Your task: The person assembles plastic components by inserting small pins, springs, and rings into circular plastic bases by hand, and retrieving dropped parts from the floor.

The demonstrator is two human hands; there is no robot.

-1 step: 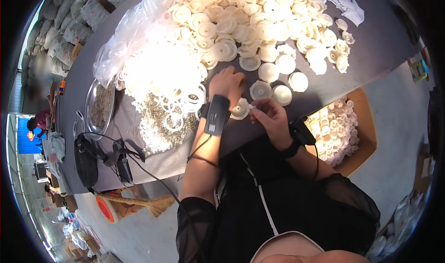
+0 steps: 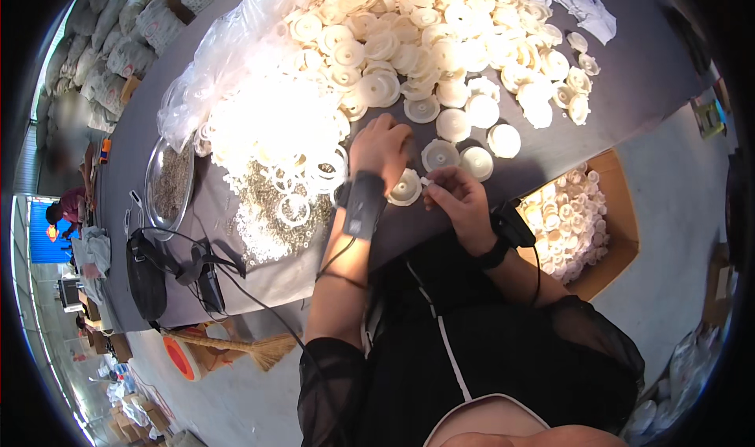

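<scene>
My left hand [image 2: 380,149] is over the grey table, beside the near edge of a heap of cream plastic discs [image 2: 379,86]. Its fingers curl down and in; whatever they hold, if anything, is hidden. Thumb and fingertips of my right hand [image 2: 462,197] pinch a small white plastic piece [image 2: 426,181]. Just left of that piece lies a round white plastic cap [image 2: 405,187], close to the table's near edge. Beyond my right hand are more round caps [image 2: 476,163], some face up with raised centres.
Left of my left arm lie white rings [image 2: 293,209] and a glaring pile of small metal rings [image 2: 271,230]. A metal tray [image 2: 189,191] of small parts and a black pouch [image 2: 145,278] with cables sit farther left. A cardboard box [image 2: 621,234] of white parts stands at right.
My left hand and wrist have shifted slightly left. My right hand keeps its pinch on the small white piece.
</scene>
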